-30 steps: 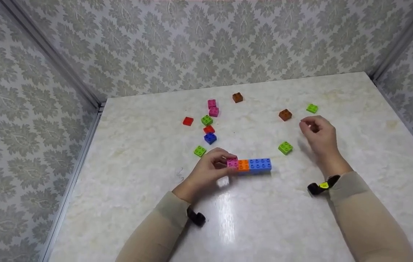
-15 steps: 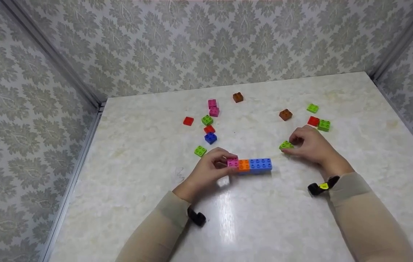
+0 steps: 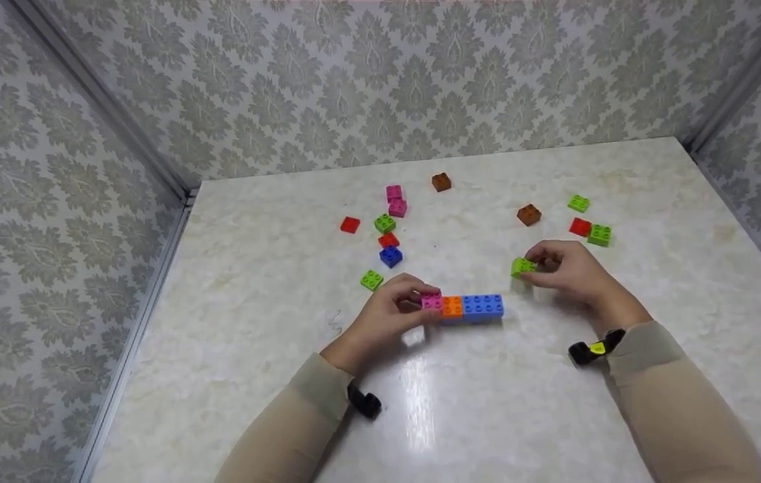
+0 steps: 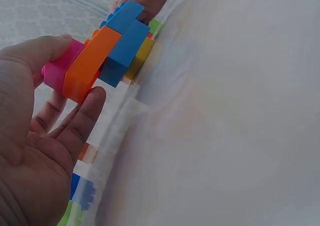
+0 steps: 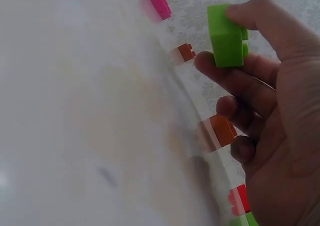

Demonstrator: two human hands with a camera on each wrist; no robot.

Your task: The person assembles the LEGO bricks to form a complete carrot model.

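Note:
In the head view my left hand grips the pink end of a row of joined toy building bricks: pink, orange, then blue. The left wrist view shows a second blue brick under the top one, with a yellow brick below that. Thumb and fingers there hold the pink brick and the orange brick. To the right, my right hand pinches a light green brick between thumb and fingers. Seen from the right wrist, that brick is apart from the table.
Loose bricks lie farther back on the pale table: two pink bricks, a dark blue brick, brown bricks, red bricks and several green ones. Patterned walls stand behind and at both sides.
My right hand has come nearer and to the left, away from the red and green bricks, and has picked up the light green brick. My left hand has stayed on the joined bricks.

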